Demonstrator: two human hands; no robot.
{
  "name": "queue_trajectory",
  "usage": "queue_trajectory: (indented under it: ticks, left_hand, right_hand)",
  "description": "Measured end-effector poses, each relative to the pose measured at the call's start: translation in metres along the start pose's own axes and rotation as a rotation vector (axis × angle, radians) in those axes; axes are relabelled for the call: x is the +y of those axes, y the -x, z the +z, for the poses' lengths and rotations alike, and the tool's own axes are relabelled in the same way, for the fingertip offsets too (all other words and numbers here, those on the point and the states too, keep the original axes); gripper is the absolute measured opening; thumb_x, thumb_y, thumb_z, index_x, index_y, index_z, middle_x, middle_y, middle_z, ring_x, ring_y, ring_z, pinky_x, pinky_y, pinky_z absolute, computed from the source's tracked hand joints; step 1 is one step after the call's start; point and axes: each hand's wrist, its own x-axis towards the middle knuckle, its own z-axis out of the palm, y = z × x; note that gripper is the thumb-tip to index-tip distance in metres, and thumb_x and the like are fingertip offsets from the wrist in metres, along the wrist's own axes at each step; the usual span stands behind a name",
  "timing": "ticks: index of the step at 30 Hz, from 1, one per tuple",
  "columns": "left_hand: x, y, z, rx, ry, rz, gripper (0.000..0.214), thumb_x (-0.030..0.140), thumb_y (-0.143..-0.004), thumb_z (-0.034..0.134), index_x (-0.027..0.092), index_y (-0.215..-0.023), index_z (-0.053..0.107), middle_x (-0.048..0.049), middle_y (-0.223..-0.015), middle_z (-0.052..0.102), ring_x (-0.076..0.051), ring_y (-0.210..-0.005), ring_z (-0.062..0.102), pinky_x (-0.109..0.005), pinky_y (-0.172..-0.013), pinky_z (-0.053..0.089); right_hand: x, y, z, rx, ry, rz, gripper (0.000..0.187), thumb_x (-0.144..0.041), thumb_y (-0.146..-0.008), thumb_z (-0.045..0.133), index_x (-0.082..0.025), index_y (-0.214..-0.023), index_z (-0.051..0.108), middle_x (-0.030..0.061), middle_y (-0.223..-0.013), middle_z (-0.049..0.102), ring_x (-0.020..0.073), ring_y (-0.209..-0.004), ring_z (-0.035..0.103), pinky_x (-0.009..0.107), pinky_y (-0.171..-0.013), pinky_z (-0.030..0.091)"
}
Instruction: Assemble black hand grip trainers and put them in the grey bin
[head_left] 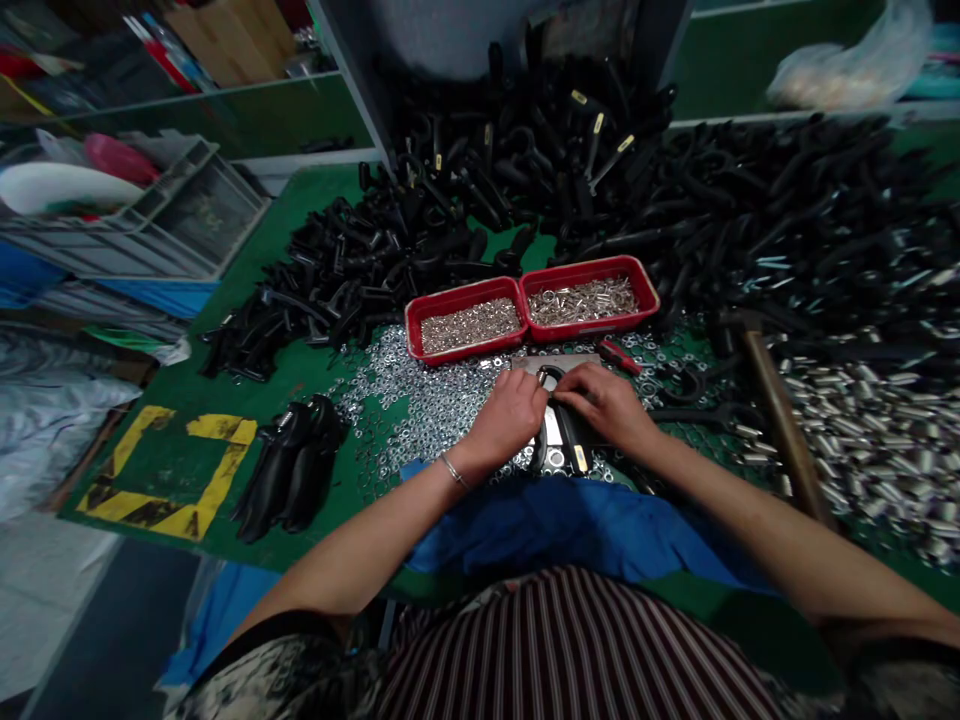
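Note:
Both my hands meet over a black handled tool (559, 440) that lies on a small metal plate (559, 365) on the green table. My left hand (508, 415) is curled, its fingers pinched at the tool's pivot. My right hand (606, 400) is also closed, fingertips pressing on the same spot from the right. What the fingertips pinch is too small to make out. A silver bangle sits on my left wrist. Loose silver washers (420, 400) are spread under and left of my hands.
Two red trays (411, 318) (651, 295) of small metal parts stand just beyond my hands. Black handles (525, 170) are heaped across the back and right, a small stack (292, 470) lies at left. A wooden-handled hammer (780, 420) and silver sleeves (877, 450) lie right. Grey crates (150, 240) stand far left.

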Motion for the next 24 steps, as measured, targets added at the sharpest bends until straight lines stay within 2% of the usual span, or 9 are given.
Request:
queue_trajectory:
  ticks: [2,5,10,14,17,19,21,22,24]
  left_hand:
    - [-0.002,0.004,0.001,-0.004,0.101,-0.001,0.029,0.018,-0.104,0.040,0.014,-0.110,0.068,-0.0128,-0.109,0.066,-0.028,-0.107,0.054,-0.042,-0.098,0.042]
    - [-0.008,0.012,0.005,0.065,0.339,-0.080,0.027,0.023,-0.104,0.046,0.019,-0.121,0.066,-0.0090,-0.120,0.066,-0.025,-0.114,0.055,-0.041,-0.102,0.042]
    - [-0.011,0.016,0.016,0.216,0.639,-0.261,0.017,0.022,-0.099,0.057,0.023,-0.109,0.071,-0.0045,-0.110,0.071,-0.021,-0.109,0.060,-0.039,-0.103,0.045]
    - [-0.007,0.016,0.011,0.292,0.644,-0.329,0.016,0.020,-0.097,0.060,0.022,-0.110,0.069,-0.0062,-0.113,0.070,-0.022,-0.112,0.060,-0.040,-0.104,0.046]
    - [-0.018,0.012,-0.007,0.320,0.583,-0.284,0.016,0.021,-0.099,0.057,0.023,-0.109,0.068,-0.0058,-0.113,0.070,-0.022,-0.112,0.060,-0.041,-0.103,0.045]
    - [-0.041,0.003,-0.021,0.335,0.504,-0.245,0.016,0.022,-0.099,0.055,0.023,-0.107,0.069,-0.0054,-0.111,0.070,-0.023,-0.111,0.060,-0.042,-0.103,0.043]
    - [-0.074,-0.011,-0.033,0.333,0.390,-0.286,0.016,0.021,-0.097,0.056,0.023,-0.105,0.071,-0.0068,-0.111,0.070,-0.026,-0.112,0.060,-0.045,-0.104,0.042]
    - [-0.092,-0.019,-0.037,0.306,0.321,-0.335,0.016,0.019,-0.095,0.058,0.022,-0.103,0.072,-0.0084,-0.110,0.070,-0.028,-0.112,0.060,-0.046,-0.104,0.041]
    - [-0.127,-0.035,-0.040,0.149,0.152,-0.438,0.015,0.015,-0.088,0.062,0.018,-0.096,0.074,-0.0126,-0.106,0.071,-0.032,-0.110,0.062,-0.048,-0.102,0.042]
  right_hand:
    - [0.003,0.001,0.006,0.006,0.095,-0.117,0.016,-0.032,-0.098,0.059,-0.021,-0.089,0.067,0.0093,-0.094,0.068,0.0249,-0.095,0.064,0.041,-0.090,0.050]
    - [0.006,0.001,0.011,-0.019,0.208,-0.185,0.019,-0.032,-0.101,0.054,-0.020,-0.095,0.067,0.0105,-0.096,0.067,0.0256,-0.096,0.062,0.040,-0.090,0.050]
    - [0.003,0.001,0.012,-0.084,0.478,-0.239,0.028,-0.033,-0.104,0.045,-0.017,-0.098,0.067,0.0138,-0.097,0.066,0.0272,-0.096,0.058,0.039,-0.083,0.049]
    - [-0.005,0.001,0.016,-0.183,0.644,-0.268,0.028,-0.025,-0.104,0.041,-0.018,-0.101,0.068,0.0143,-0.100,0.066,0.0283,-0.100,0.056,0.038,-0.078,0.049]
    - [-0.007,0.000,0.011,-0.241,0.571,-0.267,0.027,-0.025,-0.104,0.041,-0.019,-0.106,0.068,0.0134,-0.103,0.066,0.0282,-0.103,0.057,0.039,-0.079,0.051]
    - [-0.003,0.004,-0.007,-0.221,0.439,-0.253,0.026,-0.028,-0.104,0.044,-0.020,-0.116,0.065,0.0133,-0.111,0.065,0.0273,-0.107,0.059,0.042,-0.086,0.053]
    - [0.005,0.015,-0.040,-0.100,0.404,-0.179,0.027,-0.032,-0.103,0.046,-0.022,-0.124,0.060,0.0149,-0.116,0.064,0.0283,-0.108,0.061,0.046,-0.089,0.052]
    - [0.011,0.025,-0.061,-0.007,0.458,-0.109,0.027,-0.034,-0.102,0.046,-0.023,-0.124,0.058,0.0163,-0.115,0.063,0.0303,-0.106,0.061,0.048,-0.086,0.051]
    - [0.026,0.049,-0.105,0.185,0.739,0.038,0.025,-0.042,-0.101,0.046,-0.025,-0.111,0.060,0.0201,-0.101,0.062,0.0373,-0.099,0.060,0.051,-0.076,0.047]
